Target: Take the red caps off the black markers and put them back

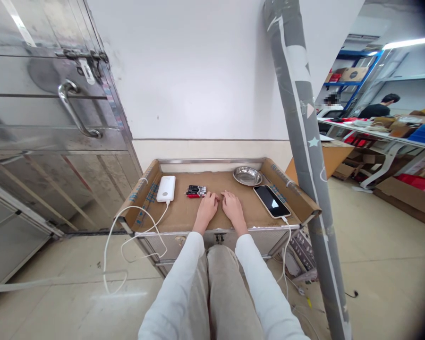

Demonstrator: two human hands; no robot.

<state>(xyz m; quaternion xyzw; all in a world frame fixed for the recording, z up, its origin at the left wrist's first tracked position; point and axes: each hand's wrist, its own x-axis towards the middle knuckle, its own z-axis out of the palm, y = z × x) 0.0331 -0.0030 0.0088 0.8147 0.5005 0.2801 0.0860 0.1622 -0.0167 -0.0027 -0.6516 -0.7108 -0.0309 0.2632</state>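
My left hand [208, 208] lies palm down on the brown cardboard sheet [184, 217], fingers loosely extended and holding nothing. Just beyond its fingertips, to the left, sits a small group of pens [196, 189], black ones behind and a red one in front. Beside it, my right hand [233, 209] also lies flat on the cardboard with its fingers pointing forward. The two hands are close but apart. A round metal dish [247, 175] stands at the back right. A smartphone [272, 201] with a dark screen lies to the right, a white cable plugged into its near end.
A white power bank [166, 189] sits on the left, its cable [110, 241] looping off the edge. Cardboard-covered side walls [283, 182] flank the surface. A long grey roll [306, 141] leans at right. A metal door [46, 108] stands left; two people sit in the background.
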